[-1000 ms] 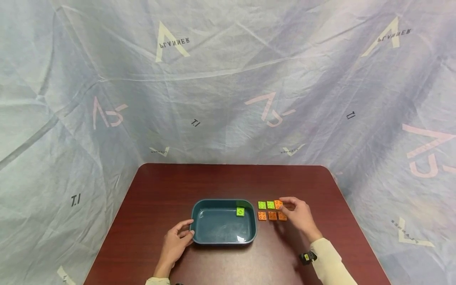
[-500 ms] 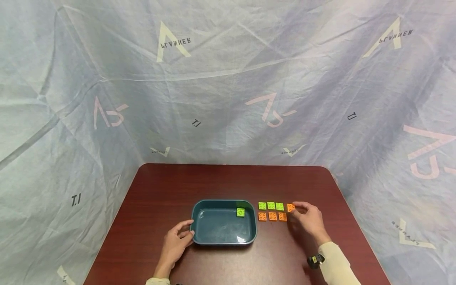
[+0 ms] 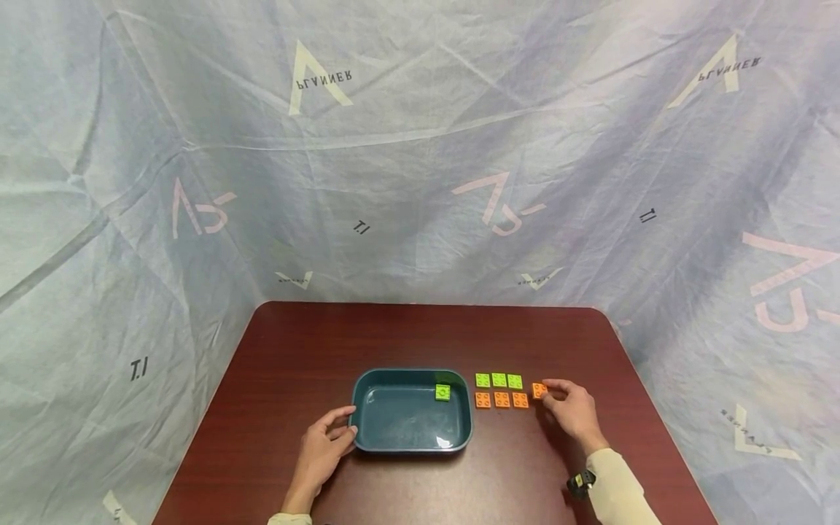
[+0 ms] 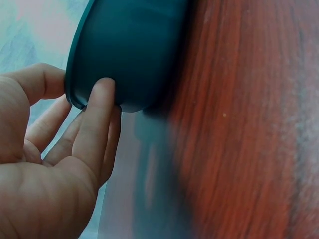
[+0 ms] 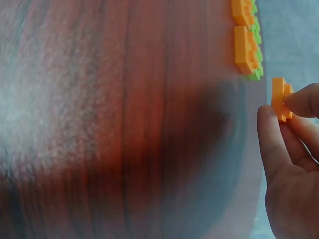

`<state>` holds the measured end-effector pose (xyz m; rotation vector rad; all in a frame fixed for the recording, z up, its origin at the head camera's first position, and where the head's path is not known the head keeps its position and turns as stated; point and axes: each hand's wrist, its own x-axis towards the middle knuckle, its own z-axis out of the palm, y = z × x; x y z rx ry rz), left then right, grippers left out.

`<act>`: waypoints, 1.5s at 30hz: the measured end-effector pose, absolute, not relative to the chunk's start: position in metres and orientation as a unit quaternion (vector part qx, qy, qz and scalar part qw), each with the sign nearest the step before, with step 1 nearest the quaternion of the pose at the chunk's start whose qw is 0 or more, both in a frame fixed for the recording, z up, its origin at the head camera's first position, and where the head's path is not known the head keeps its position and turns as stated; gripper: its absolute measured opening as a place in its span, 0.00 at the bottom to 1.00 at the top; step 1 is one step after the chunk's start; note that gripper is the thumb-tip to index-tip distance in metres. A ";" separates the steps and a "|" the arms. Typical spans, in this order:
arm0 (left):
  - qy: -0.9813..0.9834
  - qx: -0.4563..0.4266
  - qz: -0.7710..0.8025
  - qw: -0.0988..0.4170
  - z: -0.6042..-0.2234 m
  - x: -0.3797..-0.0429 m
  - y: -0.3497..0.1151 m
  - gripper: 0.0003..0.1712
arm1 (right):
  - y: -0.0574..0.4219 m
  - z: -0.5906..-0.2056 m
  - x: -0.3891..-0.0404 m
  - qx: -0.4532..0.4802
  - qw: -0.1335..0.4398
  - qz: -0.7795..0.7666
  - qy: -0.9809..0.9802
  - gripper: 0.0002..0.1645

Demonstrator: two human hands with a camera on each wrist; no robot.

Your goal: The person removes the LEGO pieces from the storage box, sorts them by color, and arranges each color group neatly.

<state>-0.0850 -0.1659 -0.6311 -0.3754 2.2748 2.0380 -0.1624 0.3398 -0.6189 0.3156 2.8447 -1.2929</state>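
In the head view, my right hand (image 3: 573, 413) pinches an orange toy building brick (image 3: 539, 391) just right of two short rows of bricks. The right wrist view shows this orange brick (image 5: 277, 99) between thumb and fingers, studs facing up. My left hand (image 3: 323, 446) grips the left rim of a dark teal rectangular dish (image 3: 380, 446). In the left wrist view, some fingers (image 4: 102, 99) lie against the dish's outer wall and another digit touches the rim. A green brick (image 3: 442, 392) lies inside the dish, near its right end.
Three green bricks (image 3: 499, 380) form the far row right of the dish, and three orange bricks (image 3: 502, 399) the near row. All stand on a dark red wooden table (image 3: 315, 335). Printed grey sheeting (image 3: 413, 240) hangs behind and around it.
My right hand has carried the orange brick rightward and slightly nearer, away from the far row. The third green brick of that row has come fully into sight. My left hand stays put.
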 end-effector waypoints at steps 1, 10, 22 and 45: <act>0.739 -0.122 0.662 0.033 -0.631 -0.085 -0.166 0.25 | 0.340 -0.620 -0.162 0.100 0.002 -0.413 0.905 0.23; 0.734 -0.120 0.668 0.032 -0.631 -0.085 -0.166 0.25 | 0.342 -0.628 -0.163 0.091 0.014 -0.411 0.907 0.22; 0.726 -0.115 0.678 0.025 -0.630 -0.084 -0.164 0.26 | 0.342 -0.631 -0.161 0.077 0.012 -0.388 0.918 0.22; 0.734 -0.107 0.670 0.028 -0.633 -0.086 -0.166 0.25 | 0.340 -0.626 -0.159 0.089 0.005 -0.396 0.914 0.21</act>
